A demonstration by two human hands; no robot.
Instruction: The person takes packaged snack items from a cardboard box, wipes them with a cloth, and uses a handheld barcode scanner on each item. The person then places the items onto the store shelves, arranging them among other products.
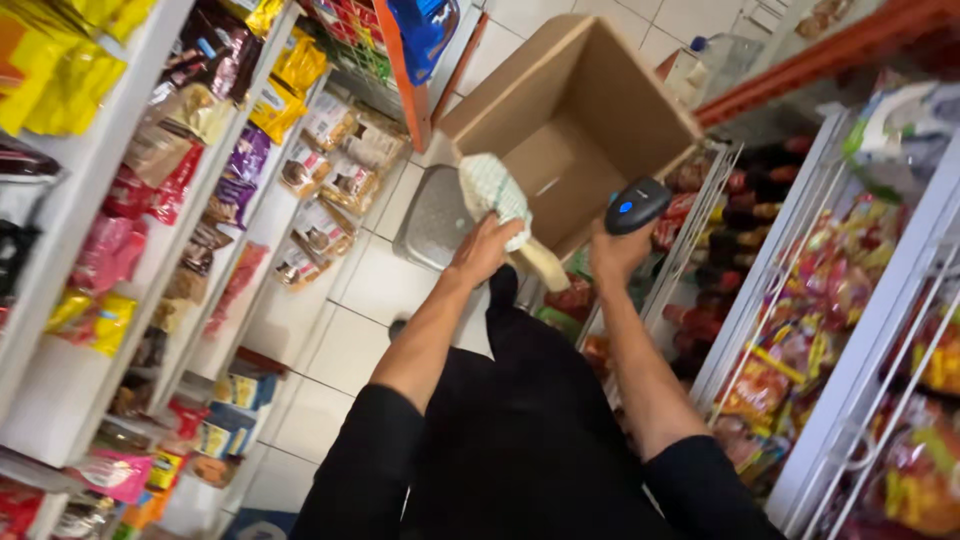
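Head: scanner (636, 205) nose aimed left toward box (600, 90)

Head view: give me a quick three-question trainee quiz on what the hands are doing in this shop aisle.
1. True or false: the right hand holds a dark handheld scanner.
2. What does the left hand grip? A) a glass bottle B) a pale cloth bundle C) a yellow snack bag
3. Fill in: just beyond both hands stands an open cardboard ____, and its inside looks empty.

Key
1. True; the scanner has a blue button on top.
2. B; the cloth bundle is whitish with a faint green pattern.
3. box; it stands on the tiled floor between the shelves.
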